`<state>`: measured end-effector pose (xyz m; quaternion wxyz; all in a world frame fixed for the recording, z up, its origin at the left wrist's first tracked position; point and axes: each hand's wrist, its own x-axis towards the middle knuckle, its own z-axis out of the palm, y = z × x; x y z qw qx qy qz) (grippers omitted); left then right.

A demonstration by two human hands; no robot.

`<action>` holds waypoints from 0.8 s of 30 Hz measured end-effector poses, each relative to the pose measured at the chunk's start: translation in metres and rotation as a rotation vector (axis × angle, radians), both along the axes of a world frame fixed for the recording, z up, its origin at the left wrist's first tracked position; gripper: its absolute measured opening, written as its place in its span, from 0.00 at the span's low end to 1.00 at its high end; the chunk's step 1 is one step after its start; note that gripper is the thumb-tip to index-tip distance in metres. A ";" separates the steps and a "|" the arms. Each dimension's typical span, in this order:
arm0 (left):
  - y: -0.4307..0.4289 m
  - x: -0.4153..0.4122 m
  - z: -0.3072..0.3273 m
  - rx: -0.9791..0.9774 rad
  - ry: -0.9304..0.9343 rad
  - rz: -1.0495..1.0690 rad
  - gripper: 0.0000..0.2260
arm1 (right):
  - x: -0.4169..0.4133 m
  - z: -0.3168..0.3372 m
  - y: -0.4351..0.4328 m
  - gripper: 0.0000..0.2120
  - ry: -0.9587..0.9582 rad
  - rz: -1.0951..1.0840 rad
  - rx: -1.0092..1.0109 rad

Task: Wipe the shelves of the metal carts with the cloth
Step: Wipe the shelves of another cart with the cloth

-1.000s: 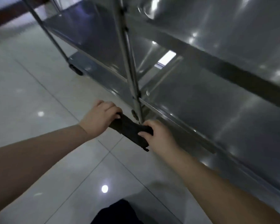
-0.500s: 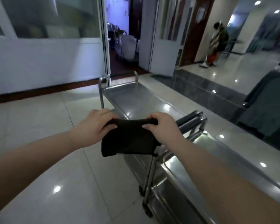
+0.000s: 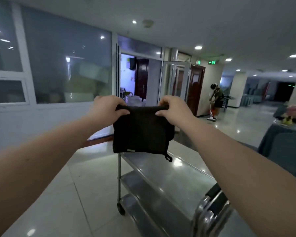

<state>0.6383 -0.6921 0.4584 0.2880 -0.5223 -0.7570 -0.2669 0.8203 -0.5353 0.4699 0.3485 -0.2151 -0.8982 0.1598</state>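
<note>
Currently: tiled floor (image 3: 61, 194) fills the area below and left of the grip. Metal cart (image 3: 178, 175) stands below and beyond the two hands. Its top shelf lies directly under the hanging cloth and does not touch it, and two lower shelves show beneath. Chrome handle (image 3: 212, 202) sits under the right forearm, near the cart's closer end; whether they touch cannot be told. Dark cloth (image 3: 140, 129) hangs folded between the hands, held in the air by its top edge. Left hand (image 3: 108, 108) pinches the top left corner, thumb in front, fingers curled behind. Right hand (image 3: 174, 110) pinches the top right corner the same way. Pale label (image 3: 131, 150) sits on the cloth's lower edge. Small loop (image 3: 168, 158) dangles from its lower right corner.
</note>
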 end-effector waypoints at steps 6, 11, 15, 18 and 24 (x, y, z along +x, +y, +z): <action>0.032 -0.075 0.033 0.042 0.027 -0.052 0.06 | -0.061 0.029 0.018 0.09 0.010 -0.093 0.002; 0.089 -0.125 0.048 0.072 -0.019 -0.128 0.03 | -0.101 0.043 0.058 0.08 0.009 -0.123 0.041; 0.137 -0.169 0.047 0.068 0.024 -0.124 0.03 | -0.140 0.049 0.107 0.09 -0.032 -0.116 0.082; 0.171 -0.204 0.049 0.013 0.065 -0.099 0.06 | -0.176 0.053 0.148 0.11 -0.070 -0.075 0.112; 0.243 -0.293 0.042 -0.102 0.056 -0.020 0.10 | -0.274 0.035 0.231 0.09 -0.120 -0.015 0.061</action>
